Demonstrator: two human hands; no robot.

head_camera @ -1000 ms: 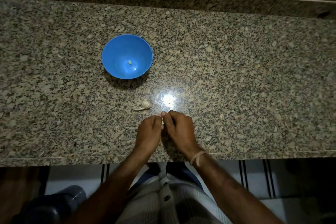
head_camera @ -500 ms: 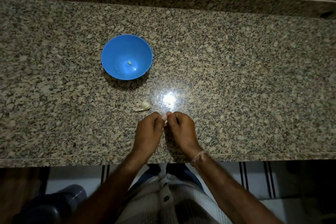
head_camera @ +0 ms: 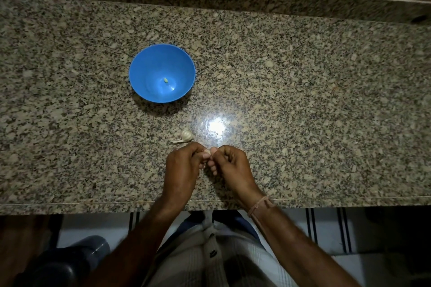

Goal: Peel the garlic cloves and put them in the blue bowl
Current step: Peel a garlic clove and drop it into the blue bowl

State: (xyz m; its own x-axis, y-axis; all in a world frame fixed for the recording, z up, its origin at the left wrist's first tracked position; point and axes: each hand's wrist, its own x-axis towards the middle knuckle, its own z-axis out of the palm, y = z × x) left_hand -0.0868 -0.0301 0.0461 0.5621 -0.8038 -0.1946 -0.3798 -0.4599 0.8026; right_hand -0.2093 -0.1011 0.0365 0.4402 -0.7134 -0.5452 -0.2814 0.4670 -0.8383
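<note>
Two curled grips, left (head_camera: 183, 168), right (head_camera: 233, 165): clove (head_camera: 207, 152)

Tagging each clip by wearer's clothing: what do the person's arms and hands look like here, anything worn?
The left hand and right hand are bare: no gloves, and no rings that I can make out. The forearms show no sleeves. A thin pale-tan thread band circles the right wrist; the left wrist is bare.

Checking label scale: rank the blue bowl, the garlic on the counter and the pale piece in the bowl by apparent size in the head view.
1. blue bowl
2. garlic on the counter
3. pale piece in the bowl, clearly smallest, though it lies farther away
</note>
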